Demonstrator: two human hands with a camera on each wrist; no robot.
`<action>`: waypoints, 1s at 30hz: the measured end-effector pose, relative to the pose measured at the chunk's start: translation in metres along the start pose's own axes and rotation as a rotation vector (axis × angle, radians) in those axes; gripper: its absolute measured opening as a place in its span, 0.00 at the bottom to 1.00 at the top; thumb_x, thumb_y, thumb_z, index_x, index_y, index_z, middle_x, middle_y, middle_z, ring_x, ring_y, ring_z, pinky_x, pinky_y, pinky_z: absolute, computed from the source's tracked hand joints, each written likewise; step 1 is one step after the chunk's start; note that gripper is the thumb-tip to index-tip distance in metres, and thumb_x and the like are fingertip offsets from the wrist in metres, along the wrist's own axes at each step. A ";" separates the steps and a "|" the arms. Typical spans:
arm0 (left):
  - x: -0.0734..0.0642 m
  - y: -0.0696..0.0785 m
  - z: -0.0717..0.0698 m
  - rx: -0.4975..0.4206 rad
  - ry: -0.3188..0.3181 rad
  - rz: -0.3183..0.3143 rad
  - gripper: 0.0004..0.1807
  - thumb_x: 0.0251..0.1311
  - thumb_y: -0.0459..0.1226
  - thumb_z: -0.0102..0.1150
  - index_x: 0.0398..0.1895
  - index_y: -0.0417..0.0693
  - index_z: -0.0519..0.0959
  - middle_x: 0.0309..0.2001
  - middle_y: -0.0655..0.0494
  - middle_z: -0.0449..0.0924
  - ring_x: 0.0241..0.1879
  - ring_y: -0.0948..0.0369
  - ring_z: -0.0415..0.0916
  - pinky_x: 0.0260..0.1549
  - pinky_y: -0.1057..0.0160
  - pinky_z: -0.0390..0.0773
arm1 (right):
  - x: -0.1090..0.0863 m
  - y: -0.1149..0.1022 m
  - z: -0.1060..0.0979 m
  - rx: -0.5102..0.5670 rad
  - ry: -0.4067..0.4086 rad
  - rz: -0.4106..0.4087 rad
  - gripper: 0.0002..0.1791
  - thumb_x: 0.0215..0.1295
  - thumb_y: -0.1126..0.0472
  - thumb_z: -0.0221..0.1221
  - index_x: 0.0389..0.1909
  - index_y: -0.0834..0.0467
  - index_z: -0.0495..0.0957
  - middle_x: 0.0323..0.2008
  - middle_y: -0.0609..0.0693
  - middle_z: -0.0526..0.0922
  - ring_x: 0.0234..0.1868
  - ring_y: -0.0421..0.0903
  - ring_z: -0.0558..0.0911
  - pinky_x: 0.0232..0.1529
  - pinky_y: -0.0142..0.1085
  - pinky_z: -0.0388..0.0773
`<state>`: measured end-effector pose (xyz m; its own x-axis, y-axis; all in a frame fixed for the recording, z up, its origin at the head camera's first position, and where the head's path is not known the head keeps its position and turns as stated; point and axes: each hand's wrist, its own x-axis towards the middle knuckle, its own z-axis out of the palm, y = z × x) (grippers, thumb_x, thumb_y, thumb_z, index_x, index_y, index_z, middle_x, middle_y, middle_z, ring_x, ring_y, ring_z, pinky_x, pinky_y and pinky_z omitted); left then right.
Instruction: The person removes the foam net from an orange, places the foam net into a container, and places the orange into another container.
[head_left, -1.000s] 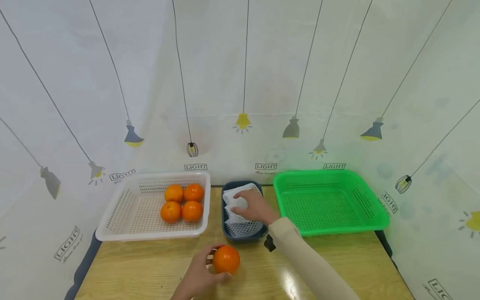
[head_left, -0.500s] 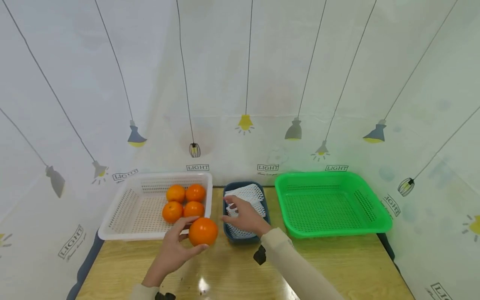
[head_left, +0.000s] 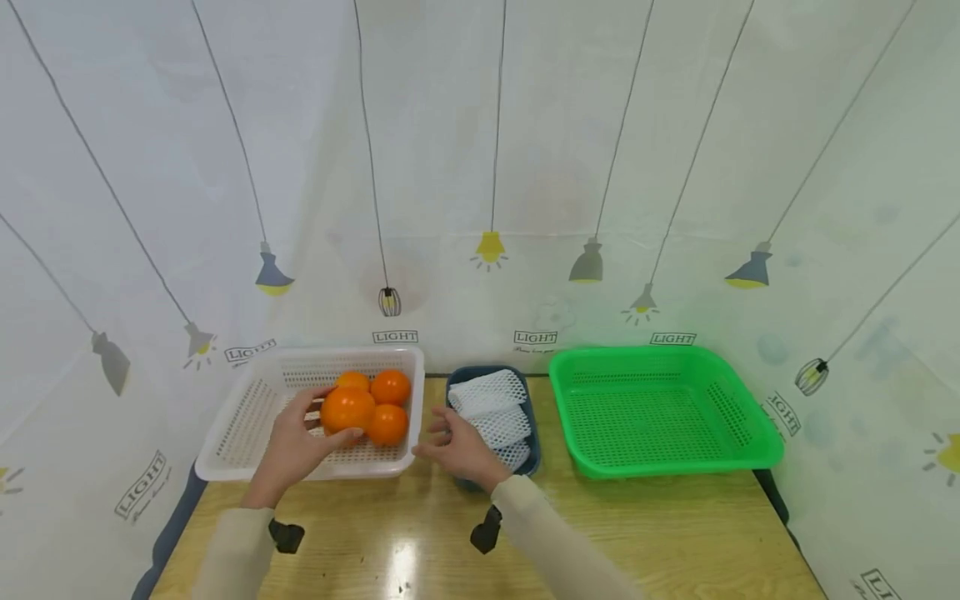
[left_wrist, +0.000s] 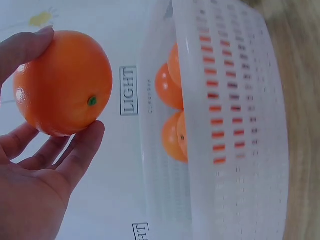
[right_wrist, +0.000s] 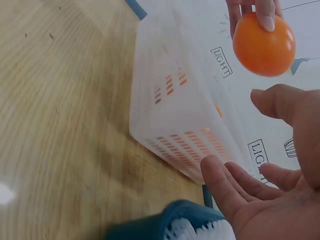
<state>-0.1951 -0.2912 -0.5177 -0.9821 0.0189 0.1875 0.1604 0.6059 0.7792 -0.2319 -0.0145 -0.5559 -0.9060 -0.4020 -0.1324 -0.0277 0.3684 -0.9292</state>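
Observation:
An orange [head_left: 348, 409] is held between the thumb and fingers of my left hand [head_left: 296, 443], raised over the white basket [head_left: 258, 429]. The left wrist view shows the green stem mark of this orange [left_wrist: 62, 82], above the basket's rim. Several other oranges [head_left: 391, 387] lie in the basket's right part, one largely hidden behind the held fruit. My right hand [head_left: 459, 450] holds nothing; its fingers are loosely bent in front of the dark blue container [head_left: 536, 433]. White foam net sleeves [head_left: 491, 400] lie in that container.
A green basket [head_left: 667, 421] stands to the right on the wooden table [head_left: 435, 550]. Behind everything hangs a pale sheet [head_left: 450, 167] printed with lamps, and it also covers both sides.
My left hand has lifted the orange from above the table's front and carried it left over the white basket. My right hand has drawn back left and nearer from over the foam sleeves.

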 end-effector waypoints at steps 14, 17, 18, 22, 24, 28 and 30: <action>0.046 -0.042 -0.029 0.077 -0.027 -0.142 0.51 0.56 0.55 0.74 0.75 0.40 0.61 0.69 0.36 0.66 0.61 0.41 0.70 0.59 0.39 0.76 | 0.008 0.001 0.033 0.265 0.082 0.141 0.38 0.62 0.68 0.68 0.73 0.63 0.66 0.43 0.57 0.81 0.37 0.45 0.85 0.47 0.45 0.88; 0.055 -0.053 -0.033 0.106 -0.037 -0.165 0.51 0.56 0.54 0.74 0.76 0.38 0.61 0.70 0.34 0.65 0.62 0.40 0.69 0.59 0.39 0.76 | 0.010 0.001 0.035 0.274 0.105 0.156 0.36 0.62 0.70 0.68 0.71 0.62 0.67 0.41 0.56 0.80 0.36 0.45 0.84 0.46 0.45 0.88; 0.058 -0.057 -0.034 0.113 -0.043 -0.173 0.51 0.56 0.53 0.75 0.76 0.38 0.60 0.70 0.34 0.65 0.62 0.40 0.69 0.59 0.39 0.76 | 0.010 0.002 0.035 0.274 0.110 0.158 0.36 0.62 0.71 0.68 0.71 0.62 0.67 0.41 0.56 0.80 0.36 0.45 0.83 0.46 0.44 0.88; 0.070 -0.069 -0.042 0.146 -0.074 -0.214 0.51 0.57 0.52 0.74 0.76 0.36 0.59 0.71 0.31 0.63 0.63 0.37 0.67 0.59 0.37 0.75 | 0.012 0.002 0.036 0.264 0.116 0.169 0.35 0.61 0.71 0.68 0.70 0.61 0.68 0.39 0.55 0.79 0.34 0.45 0.82 0.43 0.41 0.88; 0.075 -0.074 -0.045 0.161 -0.085 -0.236 0.51 0.58 0.51 0.73 0.76 0.35 0.59 0.71 0.29 0.62 0.64 0.36 0.67 0.60 0.35 0.74 | 0.012 0.001 0.036 0.252 0.115 0.169 0.35 0.61 0.71 0.69 0.69 0.61 0.68 0.39 0.55 0.79 0.34 0.45 0.82 0.40 0.38 0.88; 0.086 -0.081 -0.050 0.185 -0.103 -0.283 0.52 0.59 0.50 0.72 0.76 0.32 0.56 0.71 0.27 0.61 0.64 0.34 0.66 0.62 0.33 0.72 | 0.011 -0.002 0.034 0.227 0.118 0.158 0.35 0.61 0.70 0.69 0.69 0.62 0.68 0.39 0.55 0.80 0.33 0.45 0.82 0.36 0.35 0.86; 0.090 -0.084 -0.051 0.206 -0.115 -0.306 0.52 0.59 0.51 0.71 0.75 0.30 0.56 0.70 0.26 0.62 0.63 0.34 0.67 0.62 0.33 0.73 | 0.010 -0.002 0.033 0.218 0.121 0.154 0.35 0.61 0.70 0.68 0.69 0.63 0.68 0.38 0.55 0.80 0.32 0.44 0.82 0.35 0.34 0.85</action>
<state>-0.2923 -0.3813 -0.5358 -0.9881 -0.1057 -0.1120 -0.1533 0.7444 0.6499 -0.2272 -0.0476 -0.5665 -0.9367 -0.2473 -0.2477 0.1935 0.2237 -0.9553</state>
